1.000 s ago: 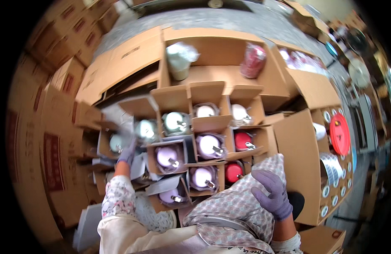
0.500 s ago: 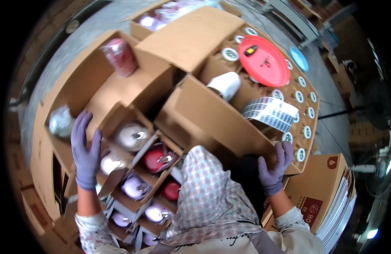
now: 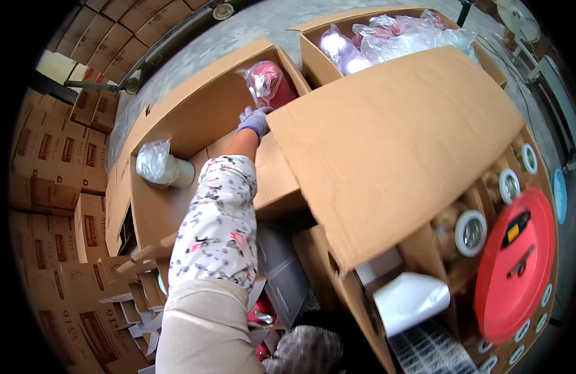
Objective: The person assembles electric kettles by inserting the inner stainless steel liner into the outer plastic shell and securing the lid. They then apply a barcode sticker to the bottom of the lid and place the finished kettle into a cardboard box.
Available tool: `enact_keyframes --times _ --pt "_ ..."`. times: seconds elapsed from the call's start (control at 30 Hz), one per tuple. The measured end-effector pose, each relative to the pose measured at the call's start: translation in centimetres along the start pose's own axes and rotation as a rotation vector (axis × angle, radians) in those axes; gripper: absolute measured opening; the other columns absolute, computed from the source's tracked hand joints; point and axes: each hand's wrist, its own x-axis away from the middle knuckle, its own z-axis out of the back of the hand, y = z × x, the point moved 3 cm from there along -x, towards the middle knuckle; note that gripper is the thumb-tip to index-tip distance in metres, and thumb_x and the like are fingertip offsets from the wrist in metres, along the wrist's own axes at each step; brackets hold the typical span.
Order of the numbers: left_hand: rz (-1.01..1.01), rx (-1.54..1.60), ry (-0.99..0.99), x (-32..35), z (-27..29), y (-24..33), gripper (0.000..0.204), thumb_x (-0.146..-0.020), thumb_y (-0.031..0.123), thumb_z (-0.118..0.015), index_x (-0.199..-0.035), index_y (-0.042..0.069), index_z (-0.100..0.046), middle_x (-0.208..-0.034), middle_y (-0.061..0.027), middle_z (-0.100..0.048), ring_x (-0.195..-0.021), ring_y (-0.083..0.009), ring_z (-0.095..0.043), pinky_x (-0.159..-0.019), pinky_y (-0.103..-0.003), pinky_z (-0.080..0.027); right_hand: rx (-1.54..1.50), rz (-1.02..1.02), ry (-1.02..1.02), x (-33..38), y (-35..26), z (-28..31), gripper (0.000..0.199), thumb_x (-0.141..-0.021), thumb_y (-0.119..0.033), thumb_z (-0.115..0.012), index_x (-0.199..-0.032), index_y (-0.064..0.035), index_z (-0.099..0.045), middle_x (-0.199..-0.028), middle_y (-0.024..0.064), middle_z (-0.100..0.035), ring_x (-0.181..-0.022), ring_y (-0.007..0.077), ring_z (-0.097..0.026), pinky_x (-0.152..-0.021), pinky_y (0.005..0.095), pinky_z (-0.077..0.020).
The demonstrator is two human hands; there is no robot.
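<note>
The left hand [image 3: 255, 119], in a purple glove, is reaching far into a big open cardboard box [image 3: 194, 118] and touching a red thing in a clear plastic bag [image 3: 268, 84] at the back of that box. The fingers are curling at the bag's lower edge, but I cannot tell if they are gripping it. A pale roll in a clear bag [image 3: 160, 165] is lying nearer in the same box, well apart from the hand. A wide cardboard flap [image 3: 400, 137] is lying just right of the hand and is covering much of what sits under it. Behind it, another box is holding more shiny bagged things [image 3: 387, 34]. At the right, a round red lid [image 3: 515, 268] is sitting beside white tape rolls [image 3: 472, 232], and a white paper roll [image 3: 409, 300] is lying below. Half a second ago the left hand was resting on a box of small cups lower down; now it is stretched up to the red bag. The right hand was gripping a box edge then; now it is out of sight. Stacked brown cartons [image 3: 44, 162] are lining the left side.
</note>
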Motion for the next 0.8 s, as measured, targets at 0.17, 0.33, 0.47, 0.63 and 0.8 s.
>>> enact_keyframes --times 0.17,0.33,0.47,0.63,0.8 --pt "0.046 0.077 0.051 -8.6 -2.7 2.1 0.054 -0.08 0.054 -0.063 -0.131 0.04 -0.057 -0.156 -0.0121 -0.023 -0.144 -0.039 -0.017 -0.116 -0.05 -0.024 0.011 -0.083 0.004 -2.6 -0.9 -1.6 0.051 -0.098 -0.023 -0.055 -0.136 0.0082 -0.041 -0.139 0.0255 -0.041 -0.126 0.0429 -0.044 -0.105 0.0529 -0.0387" --pt "-0.073 0.483 -0.116 -17.0 -8.5 -3.3 0.069 -0.078 0.03 -0.066 -0.144 0.017 -0.048 -0.139 -0.0174 -0.053 -0.125 -0.0306 -0.053 -0.105 -0.032 -0.042 -0.013 -0.122 0.006 -2.5 -0.6 -2.2 0.05 -0.098 -0.024 -0.054 -0.135 0.0073 -0.042 -0.137 0.0254 -0.043 -0.125 0.0428 -0.045 -0.105 0.0532 -0.0374" --pt "-0.143 0.986 0.085 -12.8 -6.8 2.6 0.054 -0.077 0.025 -0.071 -0.129 0.014 -0.061 -0.123 -0.0143 -0.062 -0.11 -0.0281 -0.059 -0.095 -0.036 -0.046 0.023 -0.205 0.062 0.1 -2.1 -1.4 0.049 -0.098 -0.025 -0.053 -0.135 0.0066 -0.044 -0.136 0.0252 -0.045 -0.124 0.0428 -0.046 -0.105 0.0535 -0.0365" --pt "-0.374 1.139 0.543 -3.5 9.6 1.5 0.021 -0.089 0.02 -0.059 -0.104 0.01 -0.07 -0.096 -0.0052 -0.066 -0.094 -0.0166 -0.057 -0.085 -0.03 -0.047 -0.3 -0.27 0.386 8.9 2.0 -1.4 0.043 -0.096 -0.018 -0.06 -0.132 0.0034 -0.05 -0.131 0.0228 -0.048 -0.121 0.0403 -0.047 -0.099 0.0496 -0.0434" --pt "-0.644 1.298 0.531 22.0 24.2 -4.0 0.029 -0.095 0.007 -0.053 -0.121 0.004 -0.065 -0.12 -0.0068 -0.065 -0.109 -0.0163 -0.059 -0.097 -0.03 -0.045 -0.353 -0.025 0.365 9.2 0.7 2.2 0.069 -0.088 -0.035 -0.059 -0.143 -0.0004 -0.036 -0.149 0.023 -0.033 -0.138 0.0415 -0.031 -0.115 0.0529 -0.0195"
